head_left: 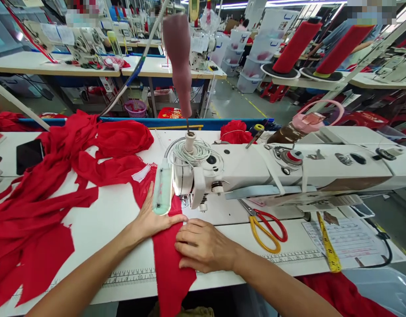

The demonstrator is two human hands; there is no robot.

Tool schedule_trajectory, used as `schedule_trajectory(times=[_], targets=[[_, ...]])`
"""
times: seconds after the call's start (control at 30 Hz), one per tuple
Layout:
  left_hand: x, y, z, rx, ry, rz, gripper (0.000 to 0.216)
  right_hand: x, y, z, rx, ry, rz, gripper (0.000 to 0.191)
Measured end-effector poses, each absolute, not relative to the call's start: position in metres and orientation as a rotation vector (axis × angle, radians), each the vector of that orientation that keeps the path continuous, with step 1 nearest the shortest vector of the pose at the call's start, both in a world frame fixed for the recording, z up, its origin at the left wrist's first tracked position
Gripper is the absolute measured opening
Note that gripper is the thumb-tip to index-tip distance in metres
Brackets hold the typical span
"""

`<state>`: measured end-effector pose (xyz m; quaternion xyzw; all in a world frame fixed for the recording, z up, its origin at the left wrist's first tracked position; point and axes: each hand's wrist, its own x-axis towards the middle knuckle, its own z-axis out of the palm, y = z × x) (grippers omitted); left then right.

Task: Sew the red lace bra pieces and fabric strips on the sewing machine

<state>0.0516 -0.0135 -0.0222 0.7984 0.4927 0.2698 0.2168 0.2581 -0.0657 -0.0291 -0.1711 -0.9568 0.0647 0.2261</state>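
Note:
A strip of red fabric (171,259) runs under the head of a white sewing machine (245,171) and hangs over the table's front edge. My left hand (150,220) lies flat on the fabric left of the needle area, thumb stretched to the right; a pale green lamp panel (162,189) hides some of its fingers. Close beside that thumb, my right hand (206,246) has its fingers curled together on the strip's right edge. A white label-like patch (141,173) shows on the fabric behind my left hand.
Red fabric pieces (54,185) heap on the left, near a black phone (29,156). Scissors (265,226) with red and yellow handles lie right of my hand. A yellow measuring tape (328,246) crosses a paper sheet (351,242). Red thread cones (297,46) stand behind the machine.

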Motion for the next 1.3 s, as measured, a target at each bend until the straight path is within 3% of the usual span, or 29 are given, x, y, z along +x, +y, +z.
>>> schedule_trajectory(times=[0.13,0.3,0.6,0.9,1.07,1.3], targets=[[0.05,-0.046,-0.016,2.662,1.443,0.648,0.021,0.259,-0.067,-0.028,-0.475,-2.653,0.172,0.03],[0.049,-0.078,-0.026,3.062,1.231,0.519,0.033,0.258,-0.068,-0.029,-0.493,-2.657,0.148,0.036],[0.044,-0.071,-0.034,3.03,1.357,0.349,0.05,0.259,-0.068,-0.03,-0.491,-2.665,0.18,0.034],[0.044,-0.054,-0.026,3.043,1.259,0.483,0.042,0.257,-0.066,-0.03,-0.649,-2.485,0.26,0.025],[0.043,-0.05,-0.026,3.089,1.191,0.599,0.045,0.255,-0.055,-0.036,-1.146,-2.353,-0.001,0.034],[0.035,-0.059,-0.037,2.982,1.193,0.478,0.052,0.252,-0.055,-0.041,-1.164,-2.452,-0.237,0.037]])
